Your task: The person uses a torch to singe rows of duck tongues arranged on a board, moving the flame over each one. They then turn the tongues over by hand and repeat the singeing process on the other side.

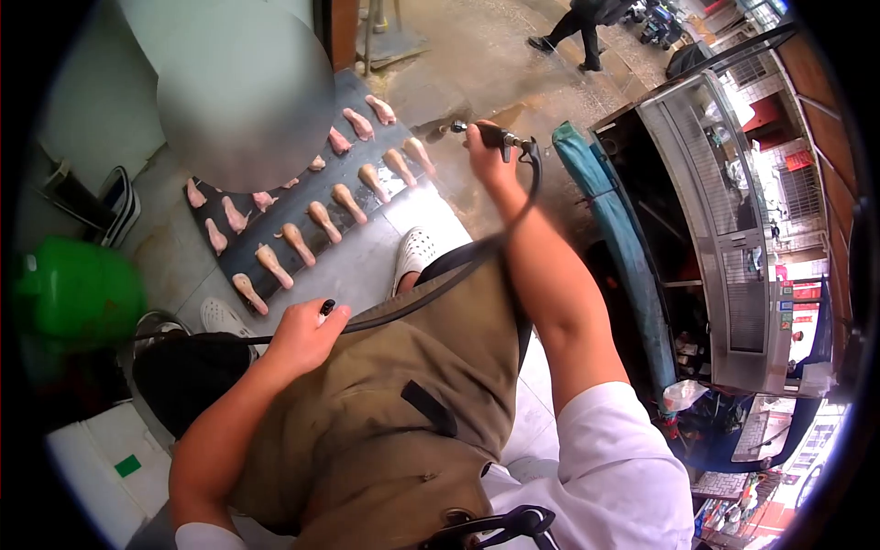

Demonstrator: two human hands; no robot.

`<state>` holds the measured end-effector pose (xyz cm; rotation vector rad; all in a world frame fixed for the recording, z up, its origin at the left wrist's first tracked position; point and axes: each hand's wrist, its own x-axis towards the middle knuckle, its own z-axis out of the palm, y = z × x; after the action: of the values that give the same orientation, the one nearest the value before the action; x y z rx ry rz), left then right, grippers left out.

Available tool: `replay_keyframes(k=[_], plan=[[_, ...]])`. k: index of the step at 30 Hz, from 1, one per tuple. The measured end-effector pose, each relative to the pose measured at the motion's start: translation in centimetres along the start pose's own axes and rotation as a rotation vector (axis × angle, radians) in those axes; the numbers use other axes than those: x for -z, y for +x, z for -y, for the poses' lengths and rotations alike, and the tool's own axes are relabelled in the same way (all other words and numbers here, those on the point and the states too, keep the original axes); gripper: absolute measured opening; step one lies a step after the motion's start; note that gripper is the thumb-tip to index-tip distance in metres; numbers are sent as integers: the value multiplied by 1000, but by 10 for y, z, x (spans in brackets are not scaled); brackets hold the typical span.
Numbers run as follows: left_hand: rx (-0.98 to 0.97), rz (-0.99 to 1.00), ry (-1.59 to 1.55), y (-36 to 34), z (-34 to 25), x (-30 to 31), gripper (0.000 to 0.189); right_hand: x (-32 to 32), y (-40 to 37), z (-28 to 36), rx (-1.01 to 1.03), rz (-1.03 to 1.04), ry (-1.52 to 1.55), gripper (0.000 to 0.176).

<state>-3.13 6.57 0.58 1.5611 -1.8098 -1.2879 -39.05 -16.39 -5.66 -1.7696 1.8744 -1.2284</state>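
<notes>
My right hand (492, 163) is stretched forward, closed on a hand torch (500, 137) with a metal nozzle pointing left. From its back end a black hose (431, 295) curves down across my apron to my left hand and on to the left. My left hand (307, 335) is closed at waist height, and the black end of a small lighter-like thing sticks out by the thumb. Before my feet, several skin-on meat legs (323, 222) that look like trotters lie in rows on a dark board (298, 197). A blurred round patch hides part of the board.
A green container (78, 291) stands at left, near a dark stool-like seat (188, 376). My white shoes (417, 257) are close to the board. At right are a rolled blue-green cover (619, 261) and a glass-sided metal cabinet (701, 183). Someone's dark-trousered legs (577, 32) are behind.
</notes>
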Motion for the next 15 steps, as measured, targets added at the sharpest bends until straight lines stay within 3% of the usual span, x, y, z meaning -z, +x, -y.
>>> replay_keyframes(k=[5, 11, 15], plan=[[78, 14, -63, -7, 16, -15, 39, -3, 3, 1, -40, 8, 51, 28], [-31, 89, -74, 14, 23, -8, 40, -17, -3, 5, -44, 8, 57, 26], [39, 192, -47, 27, 25, 7, 41, -20, -8, 14, -73, 89, 51, 28]])
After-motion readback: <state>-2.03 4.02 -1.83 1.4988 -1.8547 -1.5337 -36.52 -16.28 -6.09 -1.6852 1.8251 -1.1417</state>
